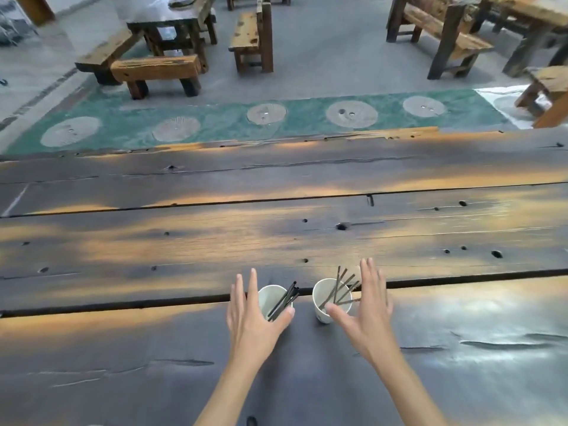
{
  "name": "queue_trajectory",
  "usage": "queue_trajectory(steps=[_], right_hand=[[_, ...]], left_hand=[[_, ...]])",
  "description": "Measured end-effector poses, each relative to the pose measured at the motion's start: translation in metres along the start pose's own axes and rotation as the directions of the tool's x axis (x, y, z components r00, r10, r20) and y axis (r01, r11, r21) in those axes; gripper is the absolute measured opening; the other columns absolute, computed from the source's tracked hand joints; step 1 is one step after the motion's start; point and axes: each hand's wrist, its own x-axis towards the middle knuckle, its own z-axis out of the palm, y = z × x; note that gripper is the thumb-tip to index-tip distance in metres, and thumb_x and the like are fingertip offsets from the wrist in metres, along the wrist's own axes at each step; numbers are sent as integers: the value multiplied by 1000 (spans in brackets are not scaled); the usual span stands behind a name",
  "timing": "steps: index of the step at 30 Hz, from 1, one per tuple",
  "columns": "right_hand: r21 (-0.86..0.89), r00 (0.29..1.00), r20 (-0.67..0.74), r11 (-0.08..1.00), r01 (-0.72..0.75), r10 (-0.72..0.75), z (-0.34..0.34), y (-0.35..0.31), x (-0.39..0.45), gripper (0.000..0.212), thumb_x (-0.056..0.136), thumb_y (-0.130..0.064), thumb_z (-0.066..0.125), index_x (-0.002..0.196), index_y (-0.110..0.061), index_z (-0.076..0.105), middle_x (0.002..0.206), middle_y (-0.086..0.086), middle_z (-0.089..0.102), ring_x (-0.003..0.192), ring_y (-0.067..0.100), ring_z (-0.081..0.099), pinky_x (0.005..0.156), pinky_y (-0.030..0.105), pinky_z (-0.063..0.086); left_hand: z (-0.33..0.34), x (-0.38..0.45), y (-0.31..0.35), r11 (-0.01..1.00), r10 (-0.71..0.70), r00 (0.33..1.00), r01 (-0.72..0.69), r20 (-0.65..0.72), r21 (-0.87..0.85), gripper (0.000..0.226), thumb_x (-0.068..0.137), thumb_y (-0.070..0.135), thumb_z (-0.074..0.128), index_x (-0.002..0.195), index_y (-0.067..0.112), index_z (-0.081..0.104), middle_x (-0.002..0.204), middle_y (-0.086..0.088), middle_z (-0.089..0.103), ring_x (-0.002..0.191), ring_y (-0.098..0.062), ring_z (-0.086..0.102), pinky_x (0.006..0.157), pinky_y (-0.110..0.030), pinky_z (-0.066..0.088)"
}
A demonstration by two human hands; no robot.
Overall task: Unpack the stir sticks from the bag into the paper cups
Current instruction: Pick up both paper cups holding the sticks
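Two white paper cups stand side by side near the front of a dark plank table [276, 235]. The left cup [268, 298] holds several black stir sticks [285, 299] leaning right. The right cup [323, 295] holds several dark sticks [341, 287] fanned out to the right. My left hand [252, 315] is spread flat, fingers apart, over the left cup's left side, thumb by its rim. My right hand [367, 312] is spread beside the right cup, thumb near its front rim. Neither hand holds anything. No bag is in view.
A long gap [123, 305] between planks runs under the cups. Beyond the table's far edge lie a green floor strip [233, 124] with round stepping stones, wooden benches [153, 72] and other tables [445, 26].
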Motion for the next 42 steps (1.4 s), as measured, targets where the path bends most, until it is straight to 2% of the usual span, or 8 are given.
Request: queue_trajectory(steps=[6,12,16,20,25,30,34,42], right_hand=[[386,967,69,887,-253,246,23,37,-26,123,59,-50,81,153,-43,3,155,-31,12,148,0,15,123,44,17],[406,916,174,821,-402,362,45,59,-24,125,51,-53,80,156,-24,17,161,-7,23,147,5,21,122,40,21],[401,908,257,819,-410,329,52,63,-12,105,58,-42,83,147,-29,28,154,-10,33,141,3,28,119,35,25],[434,911,296,809,-396,287,60,66,-1,112,59,-37,87,151,-31,24,152,-9,40,142,6,34,117,33,29],[481,919,294,790,-380,263,67,59,11,95,60,-19,86,140,-27,34,132,-9,56,118,-9,53,92,2,38],[501,933,280,794,-344,227,72,61,15,81,63,-15,87,131,-23,44,123,-7,63,114,1,59,93,9,42],[509,936,261,790,-341,235,73,59,17,70,64,-20,87,121,-35,48,114,-19,66,110,1,61,92,11,44],[551,943,219,766,-332,251,72,49,32,74,63,-23,87,123,-38,45,124,-8,59,113,0,58,94,15,43]], left_hand=[[17,-6,-29,947,-211,973,228,97,-225,129,61,46,85,156,37,-3,166,13,6,152,-10,12,121,-41,19],[33,-4,-38,849,-288,944,328,159,-414,121,68,21,88,154,41,4,162,16,17,147,-5,21,111,-27,22],[40,-1,-39,803,-328,926,378,189,-461,116,70,20,87,153,43,9,157,18,27,140,-6,33,109,-29,31],[49,5,-40,801,-328,926,377,185,-465,113,68,13,87,151,40,15,149,12,43,131,-7,45,112,-35,37],[59,9,-40,795,-311,941,336,137,-505,103,67,1,86,143,39,28,139,12,52,125,2,50,109,-31,39],[63,13,-39,792,-298,948,310,109,-526,90,67,2,87,137,33,40,134,10,58,120,2,54,104,-24,41],[64,15,-36,776,-317,942,325,112,-540,79,68,4,87,125,39,44,127,13,61,111,8,57,92,-11,42],[62,26,-31,756,-311,945,311,101,-576,77,69,9,88,127,36,46,126,13,62,114,1,59,100,-26,45]])
